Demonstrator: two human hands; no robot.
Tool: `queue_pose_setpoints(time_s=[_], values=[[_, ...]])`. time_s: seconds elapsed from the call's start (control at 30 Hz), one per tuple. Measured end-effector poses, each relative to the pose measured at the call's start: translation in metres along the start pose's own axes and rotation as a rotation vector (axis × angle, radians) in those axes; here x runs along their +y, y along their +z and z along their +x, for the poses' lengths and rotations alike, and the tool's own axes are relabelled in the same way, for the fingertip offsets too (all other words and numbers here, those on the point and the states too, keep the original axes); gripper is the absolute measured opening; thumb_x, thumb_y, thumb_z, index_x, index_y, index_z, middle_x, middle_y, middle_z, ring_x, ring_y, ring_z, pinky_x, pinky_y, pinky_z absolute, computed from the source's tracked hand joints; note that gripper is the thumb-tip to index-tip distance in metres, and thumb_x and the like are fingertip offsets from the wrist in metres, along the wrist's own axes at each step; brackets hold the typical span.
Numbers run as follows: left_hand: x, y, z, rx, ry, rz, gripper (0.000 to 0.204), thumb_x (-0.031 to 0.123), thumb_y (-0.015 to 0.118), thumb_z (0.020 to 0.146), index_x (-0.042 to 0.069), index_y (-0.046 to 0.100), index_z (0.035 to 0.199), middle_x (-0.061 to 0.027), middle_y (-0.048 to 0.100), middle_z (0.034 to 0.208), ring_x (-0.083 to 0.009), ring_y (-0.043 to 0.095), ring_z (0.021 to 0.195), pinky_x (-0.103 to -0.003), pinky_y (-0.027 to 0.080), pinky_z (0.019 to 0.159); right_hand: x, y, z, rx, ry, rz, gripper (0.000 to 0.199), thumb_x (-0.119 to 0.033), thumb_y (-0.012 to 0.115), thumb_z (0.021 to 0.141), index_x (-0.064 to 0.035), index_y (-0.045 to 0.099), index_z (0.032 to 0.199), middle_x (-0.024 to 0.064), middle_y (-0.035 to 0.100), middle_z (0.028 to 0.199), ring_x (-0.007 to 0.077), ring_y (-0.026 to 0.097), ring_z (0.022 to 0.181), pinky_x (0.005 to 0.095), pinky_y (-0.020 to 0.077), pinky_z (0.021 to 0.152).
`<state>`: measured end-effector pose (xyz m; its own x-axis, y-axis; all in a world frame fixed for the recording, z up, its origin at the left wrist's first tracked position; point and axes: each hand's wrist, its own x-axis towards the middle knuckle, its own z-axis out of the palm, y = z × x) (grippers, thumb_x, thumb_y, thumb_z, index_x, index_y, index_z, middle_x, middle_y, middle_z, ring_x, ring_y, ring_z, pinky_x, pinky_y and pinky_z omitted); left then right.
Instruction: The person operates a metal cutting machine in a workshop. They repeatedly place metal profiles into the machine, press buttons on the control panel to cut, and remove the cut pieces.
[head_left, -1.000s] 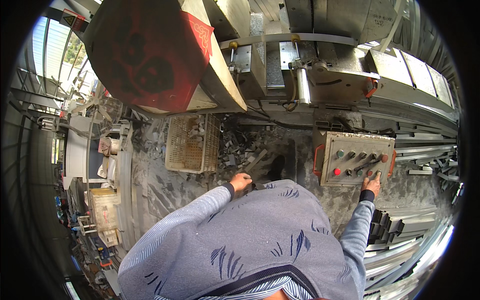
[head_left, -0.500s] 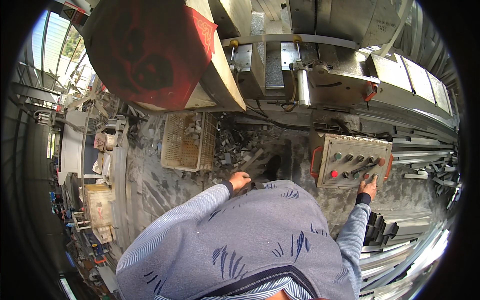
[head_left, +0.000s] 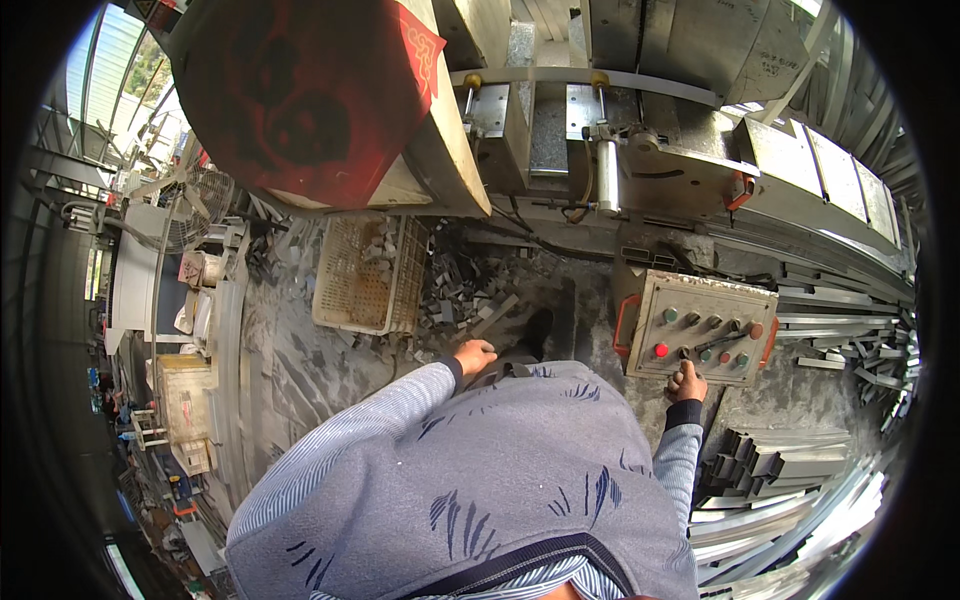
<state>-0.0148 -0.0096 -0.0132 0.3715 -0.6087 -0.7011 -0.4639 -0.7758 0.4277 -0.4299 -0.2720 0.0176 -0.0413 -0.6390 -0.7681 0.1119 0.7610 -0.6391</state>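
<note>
I see the ctrl box (head_left: 680, 334) in front & to the right, just by the big metal machine (head_left: 690, 165). It's a flat tan box w/ 2 rows of btns & knobs, plus an orange handle (head_left: 625, 325) on its left side. One red btn (head_left: 661, 350) at bottom left is bright.

R hand (head_left: 686, 384) is at the box's low edge, fingers mostly bent in, tips up by a small dark knob (head_left: 684, 352). I can't tell if they touch it or sit just below it.

L hand (head_left: 474, 357) is near the front of the grey vest (head_left: 480, 460), well apart from the box. Its fingers are bent in, kinda narrow. Can't tell from here if there's smth inside.

A dark shoe (head_left: 535, 328) pokes out past the vest, b/w the L hand & the box. Up & left of the L hand is a pale crate (head_left: 408, 285) w/ holes, & small metal bits (head_left: 470, 295) lie on the floor beside it. Long metal bars (head_left: 780, 455) are piled to the right of the R hand.
</note>
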Motion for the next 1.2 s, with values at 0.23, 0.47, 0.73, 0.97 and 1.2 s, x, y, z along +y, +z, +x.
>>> queue_pose_setpoints(time_s=[0.23,0.47,0.73,0.97,1.2], values=[[0.000,0.006,0.001,0.020,0.040,0.003,0.033,0.031,0.063,0.079,0.010,0.067,0.104,-0.0128,0.063,0.110,-0.0299,0.057,0.106,-0.036,0.044,0.091,-0.021,0.030,-0.018,-0.039,0.132,0.029,0.023,-0.033,0.063,0.077,-0.0146,0.052,0.071,-0.0037,0.040,0.051,0.0122,0.037,0.039,0.0289,0.0346,0.041],[-0.005,0.012,0.000,0.020,0.010,0.004,0.032,0.031,0.064,0.078,0.011,0.067,0.103,-0.0121,0.064,0.108,-0.0292,0.058,0.104,-0.036,0.045,0.090,-0.023,0.034,-0.021,-0.040,0.147,0.106,0.021,-0.034,0.063,0.077,-0.0157,0.054,0.071,-0.0018,0.042,0.051,0.0139,0.039,0.040,0.0287,0.0347,0.042],[0.045,-0.014,0.000,0.043,0.126,-0.051,0.034,0.028,0.065,0.078,0.008,0.065,0.106,-0.0134,0.065,0.106,-0.0276,0.060,0.101,-0.035,0.046,0.089,-0.026,0.033,-0.029,-0.067,0.128,0.119,0.023,-0.033,0.066,0.077,-0.0165,0.052,0.070,-0.0024,0.041,0.052,0.0131,0.038,0.040,0.0282,0.0331,0.040],[0.178,-0.099,0.026,0.249,0.567,-0.132,0.027,0.020,0.063,0.079,0.005,0.063,0.102,-0.0159,0.063,0.100,-0.0330,0.059,0.098,-0.039,0.046,0.086,-0.027,0.035,-0.028,-0.076,0.140,0.144,0.018,-0.033,0.061,0.080,-0.0178,0.054,0.074,-0.0050,0.039,0.052,0.0112,0.035,0.039,0.0279,0.0319,0.038],[0.287,-0.232,0.088,0.812,0.855,0.000,0.029,0.017,0.063,0.078,0.007,0.060,0.105,-0.0143,0.058,0.111,-0.0331,0.054,0.104,-0.039,0.043,0.091,-0.023,0.033,-0.019,-0.043,0.188,0.194,0.017,-0.030,0.060,0.082,-0.0182,0.055,0.071,-0.0058,0.042,0.049,0.0113,0.036,0.038,0.0282,0.0338,0.040]])
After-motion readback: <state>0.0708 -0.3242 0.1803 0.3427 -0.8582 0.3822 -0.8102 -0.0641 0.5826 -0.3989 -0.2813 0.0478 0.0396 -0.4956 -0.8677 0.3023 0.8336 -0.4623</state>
